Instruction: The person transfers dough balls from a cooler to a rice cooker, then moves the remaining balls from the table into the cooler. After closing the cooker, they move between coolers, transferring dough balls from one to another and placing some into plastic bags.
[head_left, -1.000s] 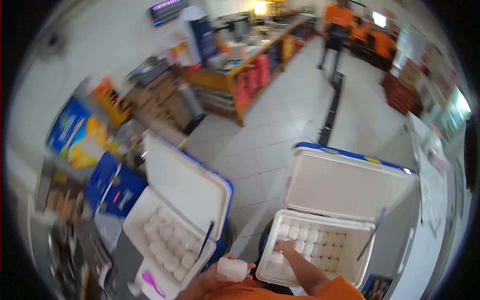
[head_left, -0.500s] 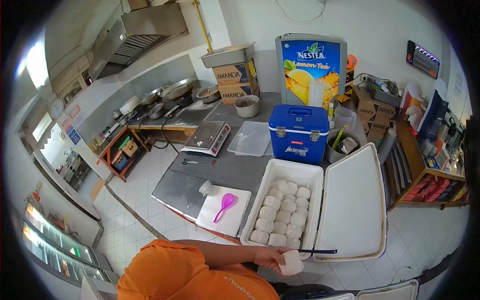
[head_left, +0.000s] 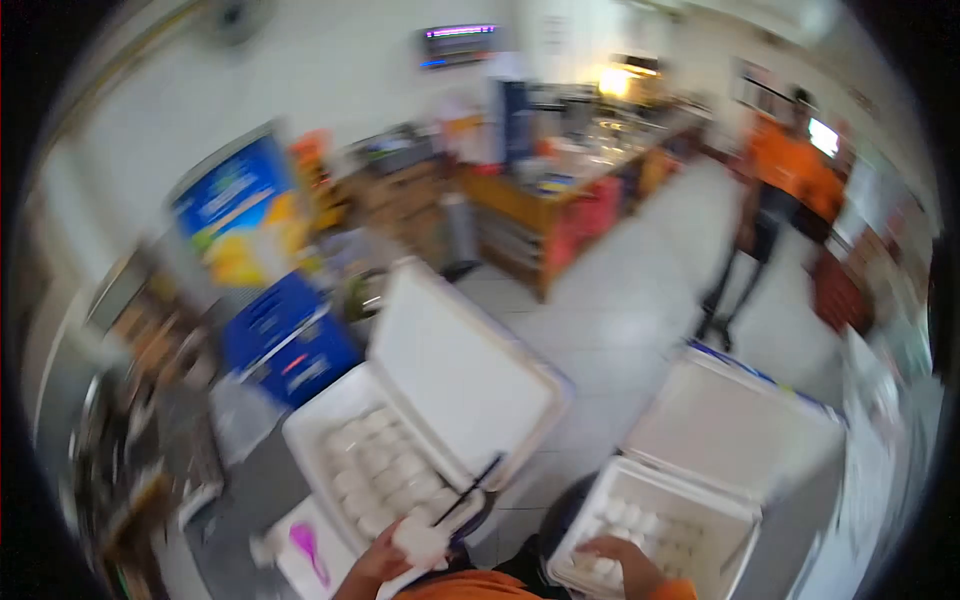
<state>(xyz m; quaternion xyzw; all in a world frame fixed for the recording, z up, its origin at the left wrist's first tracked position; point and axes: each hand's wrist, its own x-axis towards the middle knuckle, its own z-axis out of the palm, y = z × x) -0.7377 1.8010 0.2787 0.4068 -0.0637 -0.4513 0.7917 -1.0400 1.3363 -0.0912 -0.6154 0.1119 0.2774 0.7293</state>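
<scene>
My left hand (head_left: 380,560) is closed on a flat white piece (head_left: 420,543), just in front of an open white cooler box (head_left: 318,430) with rows of white rounded pieces inside. My right hand (head_left: 612,550) reaches over a second open white box (head_left: 742,528), which also holds rows of white pieces; its fingers are blurred, and what they hold, if anything, cannot be made out. A pink spoon (head_left: 308,550) lies on a white board (head_left: 285,523) to the left of my left hand.
A blue cooler (head_left: 290,340) stands behind the first box, whose raised lid (head_left: 450,365) leans right. The second box's lid (head_left: 735,425) is up too. A person in orange (head_left: 780,165) stands at the back right, near a wooden counter (head_left: 545,235).
The view has swung right and blurred. The second box and the other person have come into view. My right hand now shows over that box; the white piece is still in hand at the first box.
</scene>
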